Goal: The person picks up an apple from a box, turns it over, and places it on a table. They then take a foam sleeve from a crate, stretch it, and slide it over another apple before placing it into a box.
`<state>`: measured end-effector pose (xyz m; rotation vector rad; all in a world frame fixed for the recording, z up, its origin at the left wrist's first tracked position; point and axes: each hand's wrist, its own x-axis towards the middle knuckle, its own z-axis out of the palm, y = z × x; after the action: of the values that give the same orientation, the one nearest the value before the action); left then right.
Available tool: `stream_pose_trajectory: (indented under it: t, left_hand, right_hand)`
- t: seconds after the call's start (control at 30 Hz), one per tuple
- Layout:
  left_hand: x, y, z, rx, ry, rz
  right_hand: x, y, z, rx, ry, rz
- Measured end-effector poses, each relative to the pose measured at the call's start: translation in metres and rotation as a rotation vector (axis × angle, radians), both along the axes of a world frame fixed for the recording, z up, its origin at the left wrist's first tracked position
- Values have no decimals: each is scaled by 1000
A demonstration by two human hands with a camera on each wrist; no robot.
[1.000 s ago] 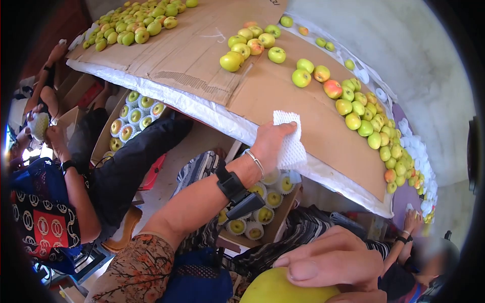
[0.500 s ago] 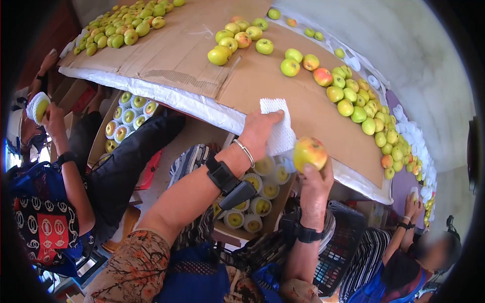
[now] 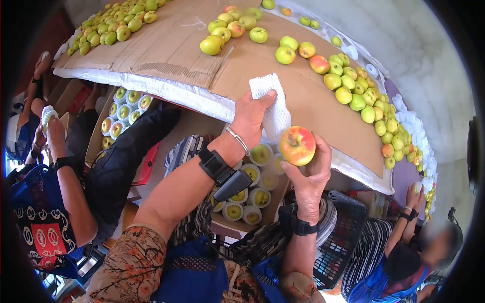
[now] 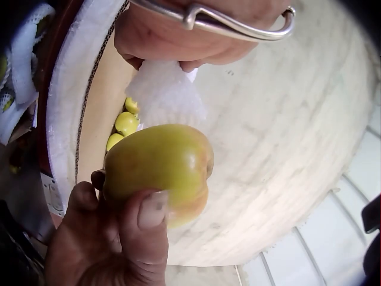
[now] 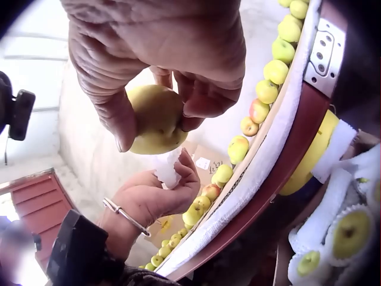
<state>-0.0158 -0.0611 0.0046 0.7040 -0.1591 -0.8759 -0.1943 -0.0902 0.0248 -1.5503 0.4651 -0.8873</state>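
Observation:
In the head view my left hand, with a silver bracelet at its wrist, pinches a white foam net sleeve. The sleeve hangs flattened over the table's front edge. My right hand grips a yellow-green apple with a red blush, thumb on one side and fingers on the other. The apple is held just beside the lower end of the sleeve. Seen from the left wrist, the apple overlaps the bottom of the sleeve. From the right wrist, the fingertips curl round the apple.
Loose apples lie along the right of the cardboard-covered table, with another heap at the far left. Below stands a box of sleeved apples. A black crate is at right. Other people work on both sides.
My right hand has come up from close to the camera, bringing the apple beside the sleeve and turning it. The left hand keeps its pinch on the sleeve. The head view has shifted slightly.

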Motion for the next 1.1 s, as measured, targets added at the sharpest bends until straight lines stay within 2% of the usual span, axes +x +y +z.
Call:
stream_pose_trajectory:
  t: [0.2, 0.4, 0.6, 0.7, 1.0, 1.1]
  left_hand:
    - [-1, 0, 3, -81, 10, -32]
    - [0, 1, 2, -102, 3, -40]
    - [-1, -2, 0, -69, 4, -13]
    - [-2, -3, 0, -53, 20, 10]
    - [-12, -8, -7, 21, -72, 2]
    - [-15, -6, -6, 46, -79, -51]
  right_hand:
    - [2, 2, -6, -432, 165, -149]
    - [3, 4, -8, -482, 138, -159]
    - [-5, 8, 7, 181, -30, 58]
    - [-7, 1, 6, 322, -45, 100]
    - [-8, -7, 2, 412, -120, 260]
    - [-7, -4, 5, 393, -89, 236]
